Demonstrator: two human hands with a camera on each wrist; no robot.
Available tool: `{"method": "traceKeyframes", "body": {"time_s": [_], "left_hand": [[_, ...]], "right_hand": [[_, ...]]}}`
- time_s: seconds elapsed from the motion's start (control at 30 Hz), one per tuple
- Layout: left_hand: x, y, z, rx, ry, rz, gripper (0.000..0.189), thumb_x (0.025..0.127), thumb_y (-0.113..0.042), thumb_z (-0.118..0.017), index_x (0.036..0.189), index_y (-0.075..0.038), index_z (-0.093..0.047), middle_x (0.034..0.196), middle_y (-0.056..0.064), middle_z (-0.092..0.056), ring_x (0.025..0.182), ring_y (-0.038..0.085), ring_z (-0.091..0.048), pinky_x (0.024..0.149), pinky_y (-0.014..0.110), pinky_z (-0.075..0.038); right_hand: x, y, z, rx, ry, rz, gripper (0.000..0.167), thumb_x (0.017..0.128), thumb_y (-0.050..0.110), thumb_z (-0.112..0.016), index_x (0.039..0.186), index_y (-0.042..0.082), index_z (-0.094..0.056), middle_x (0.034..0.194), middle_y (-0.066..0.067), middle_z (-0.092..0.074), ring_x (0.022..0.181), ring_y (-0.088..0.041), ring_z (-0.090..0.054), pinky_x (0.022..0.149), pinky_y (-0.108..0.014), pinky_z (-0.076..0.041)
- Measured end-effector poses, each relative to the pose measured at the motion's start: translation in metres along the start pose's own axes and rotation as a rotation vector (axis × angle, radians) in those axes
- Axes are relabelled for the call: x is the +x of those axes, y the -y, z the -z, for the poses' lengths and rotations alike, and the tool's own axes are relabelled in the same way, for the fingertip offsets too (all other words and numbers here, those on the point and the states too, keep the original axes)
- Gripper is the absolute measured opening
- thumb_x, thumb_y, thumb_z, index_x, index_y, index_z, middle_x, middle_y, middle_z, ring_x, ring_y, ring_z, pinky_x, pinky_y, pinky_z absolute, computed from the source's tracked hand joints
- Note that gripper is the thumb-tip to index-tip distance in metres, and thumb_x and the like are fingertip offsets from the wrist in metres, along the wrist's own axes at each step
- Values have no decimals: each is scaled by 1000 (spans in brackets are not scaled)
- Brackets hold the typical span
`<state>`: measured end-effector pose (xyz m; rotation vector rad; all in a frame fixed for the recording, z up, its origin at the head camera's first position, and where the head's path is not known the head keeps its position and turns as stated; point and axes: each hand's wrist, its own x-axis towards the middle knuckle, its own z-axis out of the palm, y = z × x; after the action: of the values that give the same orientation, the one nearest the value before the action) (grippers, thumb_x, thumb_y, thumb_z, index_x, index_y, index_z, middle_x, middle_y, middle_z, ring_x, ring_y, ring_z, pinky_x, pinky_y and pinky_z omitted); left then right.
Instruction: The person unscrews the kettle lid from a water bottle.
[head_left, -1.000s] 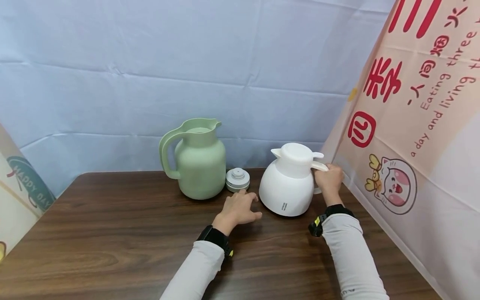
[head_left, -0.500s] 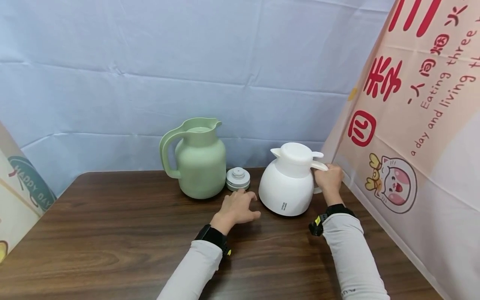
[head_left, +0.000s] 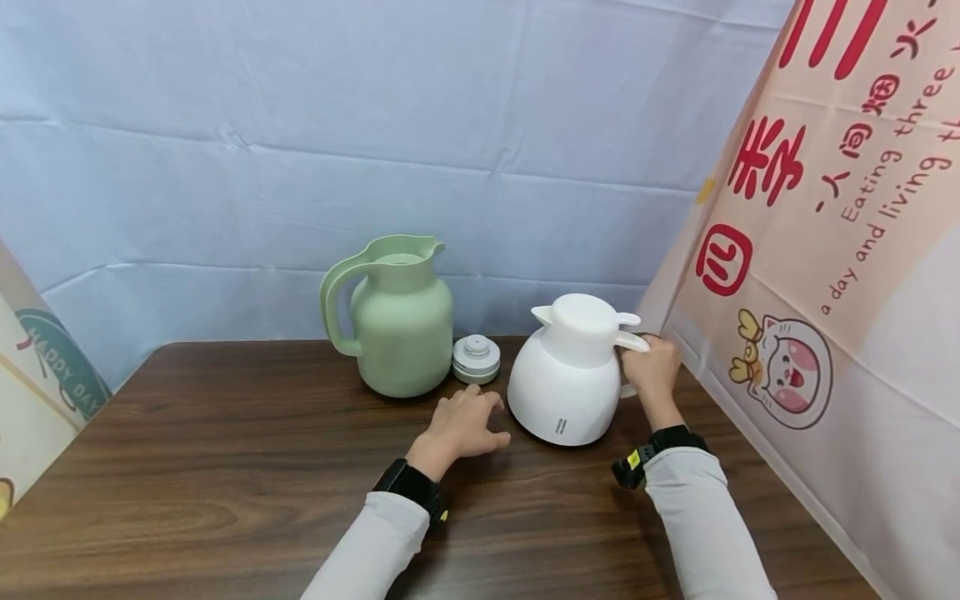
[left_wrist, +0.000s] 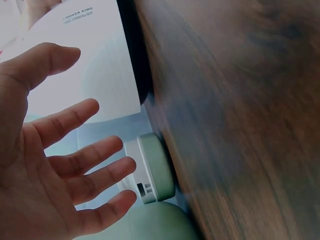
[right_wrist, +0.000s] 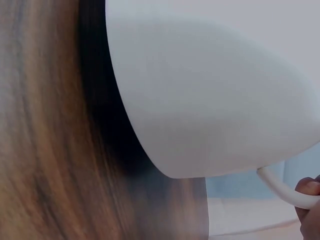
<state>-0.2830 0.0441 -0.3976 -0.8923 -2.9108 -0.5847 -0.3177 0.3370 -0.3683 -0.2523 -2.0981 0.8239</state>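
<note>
My right hand [head_left: 651, 367] grips the handle of a white thermos jug [head_left: 564, 387], whose spout points left in the head view. In the right wrist view the jug's white body [right_wrist: 210, 95] fills much of the frame, and fingers [right_wrist: 311, 200] curl round the lower handle. Left of the jug, my left hand [head_left: 459, 423] is spread and holds nothing, palm toward the jug in the left wrist view. Just beyond its fingertips sits a round grey and green lid [head_left: 476, 358]. A green jug [head_left: 403, 333] without a stopper in its top stands beside the lid, handle to the left.
All of it stands on a dark wooden table [head_left: 225, 467]. A pale blue cloth [head_left: 300, 150] hangs behind the back edge. On the right, a printed cloth [head_left: 832, 250] runs close along the table's side.
The white jug and my right hand have come slightly nearer and to the left. My left hand has drawn back a little toward the lower left. Green jug and lid stay put.
</note>
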Motion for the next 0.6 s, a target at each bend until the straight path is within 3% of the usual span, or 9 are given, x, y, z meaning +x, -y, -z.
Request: {"method": "traceKeyframes", "body": {"time_s": [0.17,0.37,0.6], "left_hand": [[-7,4,4,-11,-10,11,41,79,-40,-67,113,-18,-63,107,4,-54,95,25,-54,78,45,-40],[-13,9,8,-10,-4,20,42,79,-40,-67,115,-18,-62,108,5,-54,95,25,-53,76,43,-39],[-21,17,9,-31,-5,27,42,79,-38,-68,114,-16,-62,106,6,-54,94,25,-53,77,45,-40]], "right_hand": [[-5,6,2,-14,32,-39,39,72,6,-60,42,11,-36,38,3,-30,44,-24,-30,51,-36,-28],[-13,11,4,-26,47,-13,37,72,3,-57,44,11,-35,39,2,-29,45,-25,-30,60,-41,-31],[-27,20,7,6,34,-5,38,72,5,-58,44,12,-34,39,4,-27,45,-22,-27,52,-37,-26]]}}
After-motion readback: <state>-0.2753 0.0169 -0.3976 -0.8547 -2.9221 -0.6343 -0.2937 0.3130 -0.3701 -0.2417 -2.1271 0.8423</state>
